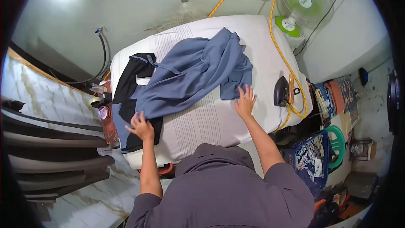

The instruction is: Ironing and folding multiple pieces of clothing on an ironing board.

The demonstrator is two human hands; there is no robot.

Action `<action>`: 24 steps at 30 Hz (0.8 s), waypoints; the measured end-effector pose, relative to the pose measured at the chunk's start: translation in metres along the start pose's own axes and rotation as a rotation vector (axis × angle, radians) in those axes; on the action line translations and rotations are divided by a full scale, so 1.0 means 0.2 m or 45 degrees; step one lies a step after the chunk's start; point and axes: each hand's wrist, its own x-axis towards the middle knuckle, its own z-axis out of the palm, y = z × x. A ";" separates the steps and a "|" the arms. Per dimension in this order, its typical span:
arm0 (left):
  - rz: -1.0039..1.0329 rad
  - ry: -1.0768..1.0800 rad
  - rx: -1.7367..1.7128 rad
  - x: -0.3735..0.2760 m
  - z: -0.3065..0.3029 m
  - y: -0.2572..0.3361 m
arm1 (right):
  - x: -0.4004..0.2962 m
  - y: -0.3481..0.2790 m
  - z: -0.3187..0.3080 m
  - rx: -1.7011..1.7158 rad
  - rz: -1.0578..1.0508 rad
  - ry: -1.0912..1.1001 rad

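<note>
A blue and black garment [186,69] lies rumpled across a table covered with a white striped cloth [196,126]. Its blue part fills the middle, while a black sleeve [124,80] with a blue tie stretches out at the left. My left hand [143,128] rests over the lower left of the garment, fingers spread on the blue and black fabric. At the garment's right end, my right hand [245,103] has its fingers apart, with the tips at the blue edge. Neither hand grips the cloth. An electric iron [281,90] with a wooden handle is right of my right hand.
A yellow cord [283,57] hangs down to the iron. Behind the right corner stands a green fan [288,27]. A blue laundry basket [321,164] with clothes sits at lower right, beside folded textiles [334,96]. Bottles and a pink container [104,113] line the left side.
</note>
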 end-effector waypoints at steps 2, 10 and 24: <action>0.130 0.007 0.000 0.03 0.05 0.01 | 0.13 -0.09 0.03 -0.006 -0.092 0.050; 0.177 0.097 -0.180 0.13 0.01 -0.03 | 0.52 -0.17 0.00 -0.102 -0.206 0.088; -0.500 -0.067 -0.172 -0.20 0.14 0.00 | 0.14 0.15 -0.13 0.312 -0.121 0.028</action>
